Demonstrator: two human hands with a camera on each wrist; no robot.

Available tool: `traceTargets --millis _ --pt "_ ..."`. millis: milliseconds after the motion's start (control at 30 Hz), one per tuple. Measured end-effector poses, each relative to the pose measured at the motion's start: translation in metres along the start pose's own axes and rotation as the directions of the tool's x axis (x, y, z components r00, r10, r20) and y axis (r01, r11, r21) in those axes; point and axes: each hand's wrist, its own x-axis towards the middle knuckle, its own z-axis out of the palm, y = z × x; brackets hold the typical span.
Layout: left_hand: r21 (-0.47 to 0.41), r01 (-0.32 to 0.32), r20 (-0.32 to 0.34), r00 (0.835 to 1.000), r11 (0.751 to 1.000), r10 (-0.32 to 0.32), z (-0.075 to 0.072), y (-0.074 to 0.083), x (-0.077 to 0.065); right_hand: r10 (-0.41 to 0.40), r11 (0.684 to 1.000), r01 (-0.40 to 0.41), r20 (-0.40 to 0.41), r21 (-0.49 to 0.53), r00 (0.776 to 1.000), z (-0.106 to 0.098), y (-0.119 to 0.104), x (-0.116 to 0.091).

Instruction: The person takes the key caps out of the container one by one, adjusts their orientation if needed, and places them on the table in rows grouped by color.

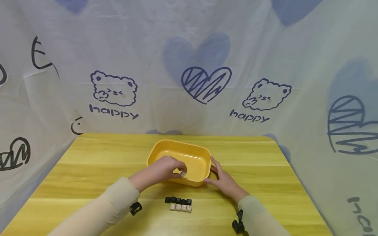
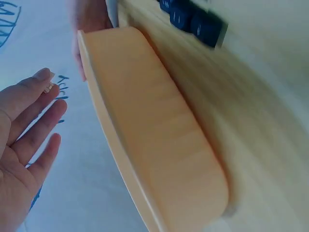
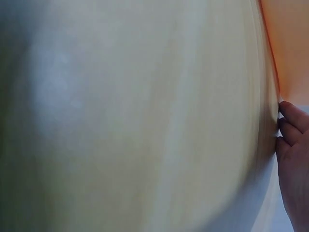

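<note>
A yellow plastic basin stands on the wooden table. Over its near side, my left hand pinches a small white keycap between thumb and forefinger. In the left wrist view the keycap shows at the fingertips, above the rim, with the other fingers loosely spread. My right hand holds the basin's right end, thumb by the near corner and fingers along the side. The right wrist view shows its bent fingers against the basin's orange-looking wall.
In front of the basin lie a row of several black keycaps and, nearer, a row of several white keycaps. A printed white cloth hangs behind and beside the table. Both wrists wear black straps.
</note>
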Motion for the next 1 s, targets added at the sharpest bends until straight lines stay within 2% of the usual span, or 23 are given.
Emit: traceTargets --millis 167,267,367,533,633,900,1000 --pt "-0.046 0.05 -0.097 0.994 0.998 -0.054 -0.001 0.012 -0.021 -0.009 1.0 0.009 0.001 0.002 1.0 -0.001 0.0 0.001" --pt "-0.091 0.1 -0.155 0.981 0.991 -0.113 0.001 0.017 -0.033 -0.006 1.0 0.006 -0.001 0.007 1.0 0.0 -0.001 0.001" --pt "-0.144 0.164 -0.179 0.966 0.976 -0.189 0.003 0.022 -0.043 0.002 1.0 -0.002 -0.004 0.012 1.0 0.001 -0.001 0.001" --pt "-0.182 0.273 -0.153 0.941 0.945 -0.302 0.006 0.026 -0.057 -0.012 1.0 0.012 0.003 0.026 1.0 0.001 -0.001 0.001" --pt "-0.193 0.32 -0.124 0.93 0.928 -0.347 0.011 0.026 -0.066 -0.023 0.999 0.023 0.007 0.025 1.0 0.001 -0.002 0.0" --pt "-0.21 0.35 -0.071 0.926 0.913 -0.371 0.031 0.02 -0.085 -0.004 1.0 0.004 0.009 0.011 1.0 0.0 -0.002 0.0" --pt "-0.214 0.38 -0.042 0.917 0.9 -0.397 0.04 0.02 -0.089 -0.009 1.0 0.009 0.011 0.005 1.0 0.001 -0.001 0.001"
